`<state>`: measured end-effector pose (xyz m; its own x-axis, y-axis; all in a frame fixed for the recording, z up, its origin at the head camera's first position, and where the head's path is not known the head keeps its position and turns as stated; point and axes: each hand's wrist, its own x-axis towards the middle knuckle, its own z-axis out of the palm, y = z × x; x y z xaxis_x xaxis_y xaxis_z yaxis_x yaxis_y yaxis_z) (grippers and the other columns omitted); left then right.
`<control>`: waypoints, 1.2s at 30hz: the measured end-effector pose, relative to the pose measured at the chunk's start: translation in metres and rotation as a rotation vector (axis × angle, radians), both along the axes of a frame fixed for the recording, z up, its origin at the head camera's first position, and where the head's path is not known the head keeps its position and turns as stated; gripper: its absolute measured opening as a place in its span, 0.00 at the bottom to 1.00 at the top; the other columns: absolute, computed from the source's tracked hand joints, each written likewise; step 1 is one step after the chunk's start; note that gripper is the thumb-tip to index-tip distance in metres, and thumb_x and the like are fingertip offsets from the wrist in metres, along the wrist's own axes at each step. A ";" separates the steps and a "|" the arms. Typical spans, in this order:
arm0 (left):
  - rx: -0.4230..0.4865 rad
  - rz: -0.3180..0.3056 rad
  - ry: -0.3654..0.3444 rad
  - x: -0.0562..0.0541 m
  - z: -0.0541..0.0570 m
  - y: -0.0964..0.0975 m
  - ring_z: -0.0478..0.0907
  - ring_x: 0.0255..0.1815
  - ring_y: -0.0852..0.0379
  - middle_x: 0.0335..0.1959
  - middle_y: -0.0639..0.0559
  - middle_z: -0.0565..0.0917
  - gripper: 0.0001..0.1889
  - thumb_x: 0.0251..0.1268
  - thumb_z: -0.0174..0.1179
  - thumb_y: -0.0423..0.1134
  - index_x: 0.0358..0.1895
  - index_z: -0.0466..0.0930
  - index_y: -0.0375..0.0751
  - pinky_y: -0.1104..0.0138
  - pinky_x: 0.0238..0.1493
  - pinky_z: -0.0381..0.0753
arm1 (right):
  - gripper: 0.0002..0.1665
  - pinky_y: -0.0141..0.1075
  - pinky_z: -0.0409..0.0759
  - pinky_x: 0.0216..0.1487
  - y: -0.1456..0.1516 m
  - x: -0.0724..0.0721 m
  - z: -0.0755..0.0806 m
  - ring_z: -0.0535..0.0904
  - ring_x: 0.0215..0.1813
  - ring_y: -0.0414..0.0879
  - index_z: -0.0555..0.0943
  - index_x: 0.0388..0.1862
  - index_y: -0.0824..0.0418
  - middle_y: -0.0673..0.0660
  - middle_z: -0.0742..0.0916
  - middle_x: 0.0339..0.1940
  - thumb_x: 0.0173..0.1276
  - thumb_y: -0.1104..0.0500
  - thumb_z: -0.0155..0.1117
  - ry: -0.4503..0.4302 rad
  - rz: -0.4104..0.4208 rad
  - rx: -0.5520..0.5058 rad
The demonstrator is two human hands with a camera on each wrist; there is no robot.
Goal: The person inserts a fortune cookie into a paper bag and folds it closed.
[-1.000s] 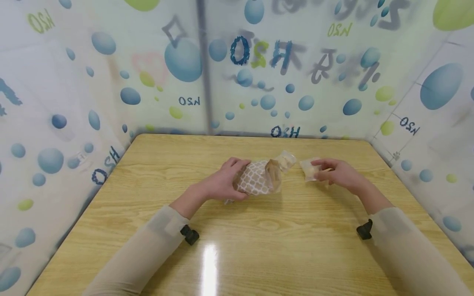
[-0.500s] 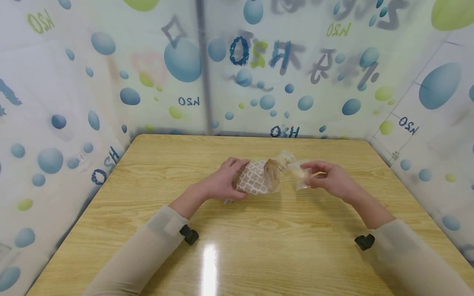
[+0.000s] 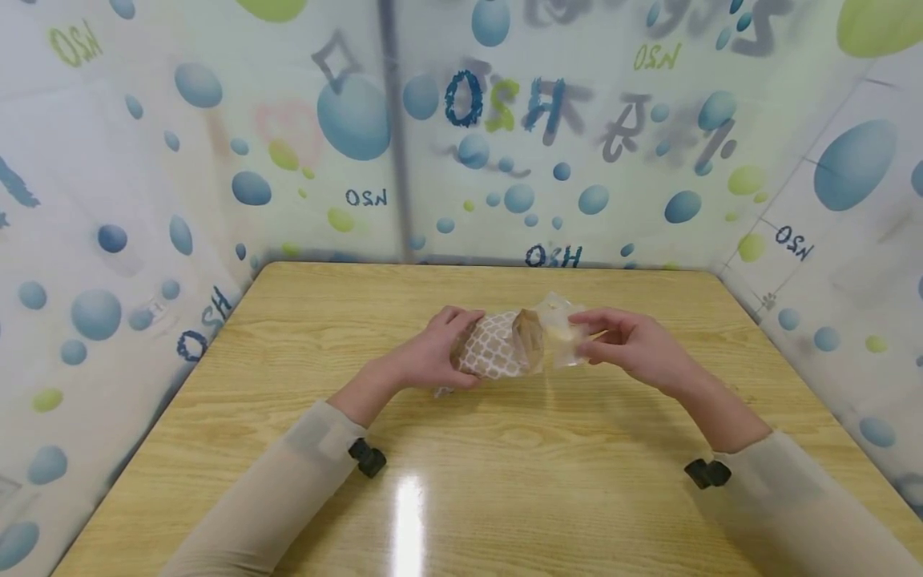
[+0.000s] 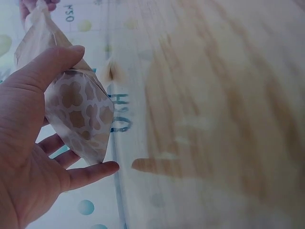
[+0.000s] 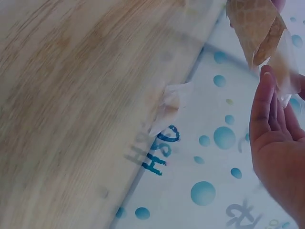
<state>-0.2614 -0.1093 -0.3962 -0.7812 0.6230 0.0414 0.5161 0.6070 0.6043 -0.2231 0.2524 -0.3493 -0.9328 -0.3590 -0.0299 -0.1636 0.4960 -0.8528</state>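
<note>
My left hand (image 3: 435, 357) grips a brown paper bag (image 3: 493, 349) with a white lattice pattern, thumb on one side and fingers on the other. The bag lies tilted, its open mouth facing right. Between the thumb and fingers of my right hand (image 3: 642, 349) is a small clear packet (image 3: 565, 343) with pale contents, held right at the bag's mouth. A second clear packet (image 5: 170, 105) rests on the table behind, partly covered by the held one in the head view. In the left wrist view the patterned bag (image 4: 78, 107) sits in the palm.
The wooden table (image 3: 461, 481) reaches back to a wall sheet (image 3: 613, 120) printed with blue and green dots. More printed sheeting stands at both sides. A small black camera is strapped at each wrist.
My right hand has carried the pinched packet leftward, from right of the bag up to its mouth. The left hand and the bag have stayed nearly in place.
</note>
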 end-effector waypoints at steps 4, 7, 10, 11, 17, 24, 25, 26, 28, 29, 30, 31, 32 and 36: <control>-0.004 -0.001 0.004 0.000 -0.001 0.000 0.65 0.79 0.40 0.80 0.37 0.62 0.58 0.61 0.82 0.47 0.89 0.53 0.45 0.43 0.80 0.73 | 0.26 0.35 0.90 0.47 -0.009 0.001 0.002 0.90 0.46 0.46 0.83 0.71 0.59 0.64 0.89 0.54 0.77 0.56 0.75 0.010 0.003 -0.008; -0.004 -0.004 0.001 -0.001 -0.002 0.001 0.65 0.79 0.40 0.80 0.38 0.62 0.58 0.61 0.82 0.47 0.89 0.53 0.45 0.43 0.80 0.73 | 0.24 0.34 0.85 0.39 -0.015 0.000 0.002 0.85 0.41 0.47 0.85 0.68 0.56 0.61 0.89 0.50 0.77 0.53 0.76 0.046 0.000 0.040; -0.005 -0.007 -0.002 0.000 -0.002 0.002 0.65 0.79 0.40 0.80 0.38 0.62 0.58 0.61 0.82 0.48 0.89 0.53 0.46 0.43 0.80 0.73 | 0.22 0.35 0.80 0.35 -0.020 -0.002 0.002 0.80 0.40 0.49 0.87 0.65 0.55 0.59 0.88 0.48 0.76 0.51 0.76 0.084 0.001 0.090; -0.004 -0.007 -0.004 0.000 -0.002 0.002 0.65 0.78 0.41 0.80 0.38 0.62 0.58 0.61 0.82 0.48 0.89 0.53 0.47 0.43 0.80 0.73 | 0.22 0.35 0.80 0.35 -0.022 -0.003 0.002 0.79 0.41 0.49 0.87 0.64 0.54 0.58 0.87 0.48 0.76 0.50 0.76 0.094 0.003 0.102; 0.006 -0.021 -0.012 0.001 -0.002 0.003 0.67 0.78 0.42 0.79 0.40 0.63 0.59 0.60 0.83 0.48 0.89 0.53 0.46 0.44 0.79 0.73 | 0.20 0.36 0.80 0.36 -0.028 -0.007 -0.002 0.79 0.42 0.52 0.88 0.62 0.54 0.57 0.86 0.49 0.76 0.52 0.76 0.128 0.004 0.131; 0.015 -0.032 -0.008 0.000 -0.002 0.005 0.67 0.77 0.42 0.79 0.39 0.63 0.60 0.59 0.83 0.49 0.89 0.53 0.45 0.44 0.79 0.74 | 0.20 0.35 0.79 0.33 -0.032 -0.008 -0.004 0.77 0.38 0.49 0.88 0.62 0.54 0.57 0.87 0.47 0.74 0.52 0.78 0.168 0.014 0.147; 0.016 -0.033 -0.005 0.000 -0.002 0.005 0.67 0.77 0.42 0.79 0.39 0.63 0.60 0.59 0.83 0.49 0.89 0.53 0.44 0.44 0.79 0.74 | 0.20 0.35 0.79 0.33 -0.033 -0.007 -0.004 0.77 0.38 0.49 0.88 0.62 0.54 0.57 0.87 0.47 0.74 0.52 0.78 0.171 0.013 0.149; 0.016 -0.034 -0.002 0.000 -0.001 0.005 0.67 0.76 0.42 0.78 0.39 0.63 0.60 0.59 0.83 0.49 0.89 0.53 0.44 0.44 0.79 0.74 | 0.20 0.35 0.78 0.33 -0.034 -0.007 -0.004 0.77 0.38 0.49 0.88 0.61 0.54 0.57 0.87 0.47 0.74 0.52 0.78 0.173 0.012 0.153; 0.019 -0.036 0.001 0.000 -0.001 0.006 0.67 0.76 0.42 0.78 0.39 0.63 0.60 0.59 0.83 0.49 0.89 0.53 0.43 0.44 0.79 0.73 | 0.20 0.35 0.78 0.34 -0.036 -0.006 -0.004 0.77 0.38 0.49 0.89 0.61 0.54 0.57 0.87 0.48 0.74 0.52 0.78 0.184 0.015 0.159; 0.020 -0.037 0.003 0.000 -0.001 0.006 0.67 0.76 0.43 0.78 0.39 0.63 0.60 0.59 0.83 0.49 0.89 0.53 0.44 0.44 0.79 0.73 | 0.20 0.35 0.78 0.35 -0.037 -0.006 -0.005 0.77 0.39 0.49 0.89 0.61 0.54 0.57 0.87 0.48 0.74 0.51 0.78 0.187 0.016 0.162; 0.022 -0.037 0.004 0.000 -0.001 0.006 0.67 0.76 0.43 0.78 0.39 0.63 0.60 0.59 0.83 0.49 0.89 0.53 0.44 0.45 0.79 0.73 | 0.20 0.35 0.78 0.36 -0.039 -0.005 -0.005 0.77 0.39 0.49 0.89 0.61 0.54 0.57 0.87 0.48 0.74 0.51 0.78 0.191 0.016 0.164; 0.021 -0.039 0.005 0.001 -0.001 0.007 0.67 0.76 0.43 0.78 0.39 0.63 0.59 0.60 0.83 0.49 0.89 0.53 0.44 0.45 0.80 0.73 | 0.20 0.35 0.78 0.36 -0.040 -0.005 -0.005 0.76 0.39 0.49 0.89 0.61 0.54 0.57 0.87 0.48 0.74 0.51 0.79 0.196 0.016 0.166; 0.021 -0.039 0.006 0.001 -0.001 0.007 0.67 0.76 0.43 0.78 0.39 0.63 0.59 0.60 0.82 0.49 0.89 0.53 0.44 0.45 0.80 0.73 | 0.20 0.35 0.78 0.37 -0.041 -0.004 -0.006 0.76 0.39 0.49 0.89 0.61 0.54 0.57 0.87 0.48 0.74 0.51 0.79 0.204 0.017 0.174; 0.021 -0.038 0.008 0.001 -0.002 0.008 0.67 0.76 0.44 0.78 0.39 0.63 0.59 0.60 0.82 0.49 0.89 0.53 0.44 0.46 0.79 0.73 | 0.20 0.36 0.77 0.39 -0.047 -0.004 -0.008 0.75 0.39 0.48 0.89 0.61 0.54 0.56 0.87 0.46 0.73 0.53 0.79 0.225 0.015 0.194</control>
